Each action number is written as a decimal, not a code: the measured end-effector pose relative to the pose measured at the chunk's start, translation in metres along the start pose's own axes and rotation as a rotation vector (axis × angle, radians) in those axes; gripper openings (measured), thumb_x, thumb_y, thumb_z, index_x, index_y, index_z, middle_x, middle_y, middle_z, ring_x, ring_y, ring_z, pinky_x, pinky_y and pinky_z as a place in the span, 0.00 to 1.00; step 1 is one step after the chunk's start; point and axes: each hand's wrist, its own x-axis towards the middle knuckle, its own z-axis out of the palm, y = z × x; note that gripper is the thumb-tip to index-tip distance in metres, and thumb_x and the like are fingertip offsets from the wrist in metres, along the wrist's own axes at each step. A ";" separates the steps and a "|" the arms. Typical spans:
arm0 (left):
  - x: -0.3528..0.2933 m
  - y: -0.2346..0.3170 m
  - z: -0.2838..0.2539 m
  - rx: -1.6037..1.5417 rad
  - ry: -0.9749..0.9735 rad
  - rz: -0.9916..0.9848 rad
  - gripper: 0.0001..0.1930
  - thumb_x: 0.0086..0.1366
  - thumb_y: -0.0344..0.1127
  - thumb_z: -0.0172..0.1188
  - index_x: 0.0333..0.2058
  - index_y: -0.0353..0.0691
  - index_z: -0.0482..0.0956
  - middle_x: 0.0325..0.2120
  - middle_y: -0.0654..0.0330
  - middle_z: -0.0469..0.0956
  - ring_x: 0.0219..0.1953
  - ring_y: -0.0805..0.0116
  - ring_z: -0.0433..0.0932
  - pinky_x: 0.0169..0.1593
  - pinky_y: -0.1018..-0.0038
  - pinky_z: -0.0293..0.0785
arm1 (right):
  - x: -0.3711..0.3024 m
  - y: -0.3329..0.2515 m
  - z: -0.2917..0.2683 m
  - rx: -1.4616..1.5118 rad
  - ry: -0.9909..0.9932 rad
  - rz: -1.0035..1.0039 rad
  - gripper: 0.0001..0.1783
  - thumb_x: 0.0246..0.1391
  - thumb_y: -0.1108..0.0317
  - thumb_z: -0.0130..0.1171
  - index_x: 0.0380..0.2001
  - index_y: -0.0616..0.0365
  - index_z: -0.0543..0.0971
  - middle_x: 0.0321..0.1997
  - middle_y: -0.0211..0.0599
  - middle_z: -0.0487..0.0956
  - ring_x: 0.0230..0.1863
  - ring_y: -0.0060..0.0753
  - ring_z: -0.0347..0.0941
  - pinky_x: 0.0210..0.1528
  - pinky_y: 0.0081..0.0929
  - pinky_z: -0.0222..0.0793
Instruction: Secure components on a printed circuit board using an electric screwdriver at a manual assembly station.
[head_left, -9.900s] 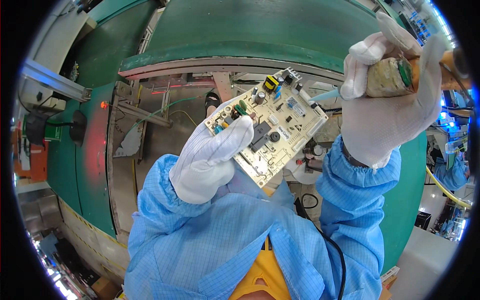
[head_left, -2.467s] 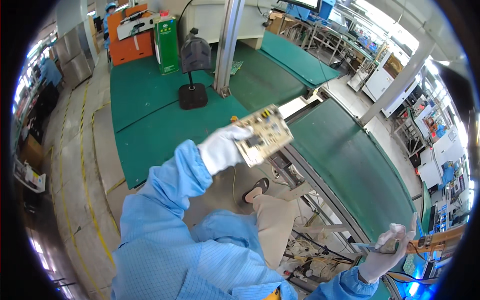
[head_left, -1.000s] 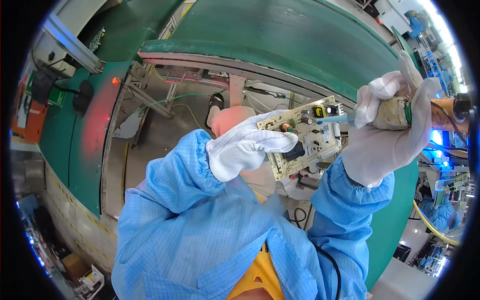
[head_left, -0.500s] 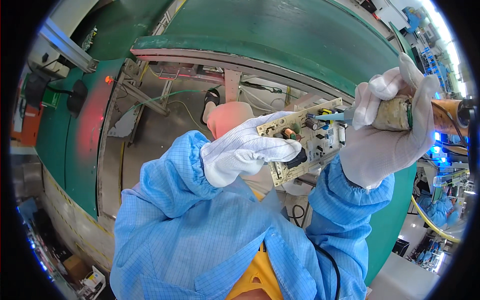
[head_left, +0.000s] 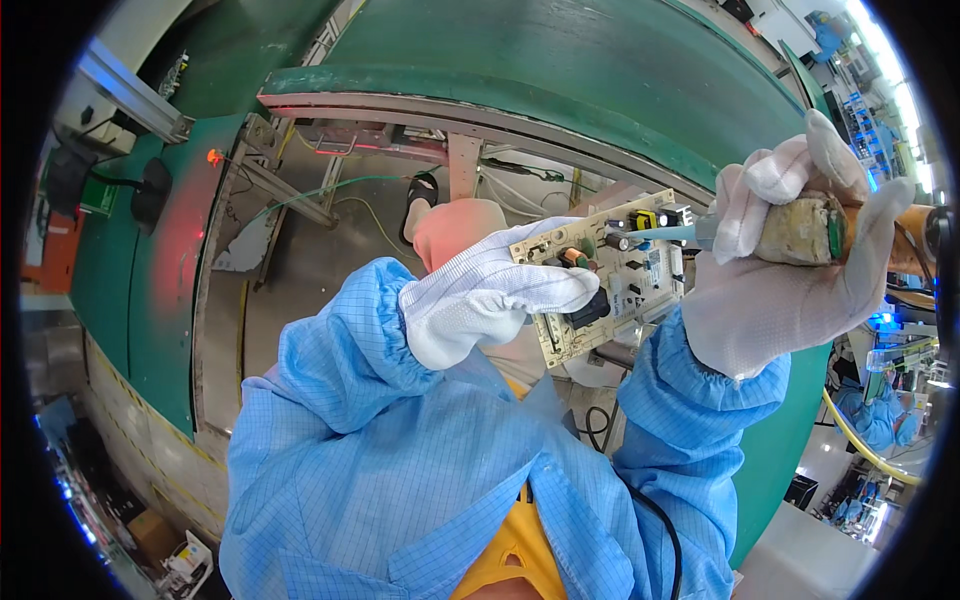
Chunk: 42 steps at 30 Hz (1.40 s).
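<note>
My left hand, in a white glove, grips the left end of a beige circuit board, thumb on top and the other fingers beneath. The board is tilted, with capacitors, a copper coil and dark blocks on its upper face. A white-gloved right hand, my own, is wrapped round a thick hand tool with a worn beige grip and an orange-brown cylinder behind it. Its pale blue tapered tip points left at the capacitors near the board's far right corner. Whether the tip touches them I cannot tell.
A green-topped bench runs across the far side above a metal frame. Another green surface lies at the left, with a small red light at its edge. A yellow hose curves at the right. Cables hang under the bench.
My right hand's fingers have opened slightly round the tool, and its grip end has shifted a little right and down. The board has moved slightly left; my left hand keeps its hold.
</note>
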 end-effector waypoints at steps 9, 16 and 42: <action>-0.020 -0.010 -0.016 0.032 0.045 0.027 0.21 0.58 0.17 0.53 0.50 0.37 0.76 0.49 0.55 0.75 0.56 0.63 0.71 0.59 0.72 0.64 | 0.002 -0.004 -0.003 -0.062 0.001 0.016 0.28 0.64 0.51 0.45 0.39 0.71 0.78 0.23 0.43 0.76 0.13 0.26 0.65 0.12 0.20 0.59; -0.022 -0.011 -0.019 0.420 -0.035 0.184 0.31 0.49 0.11 0.50 0.54 0.39 0.74 0.56 0.55 0.71 0.61 0.57 0.67 0.63 0.68 0.61 | 0.004 -0.001 -0.005 -0.018 -0.037 0.011 0.26 0.65 0.53 0.44 0.40 0.71 0.78 0.24 0.41 0.75 0.14 0.26 0.65 0.13 0.20 0.58; -0.020 0.003 -0.008 -0.168 0.317 -0.393 0.31 0.49 0.10 0.54 0.53 0.39 0.74 0.52 0.53 0.75 0.55 0.56 0.74 0.58 0.70 0.68 | 0.006 0.015 -0.005 0.030 0.023 0.041 0.28 0.65 0.50 0.43 0.41 0.68 0.79 0.25 0.38 0.75 0.15 0.25 0.66 0.13 0.21 0.59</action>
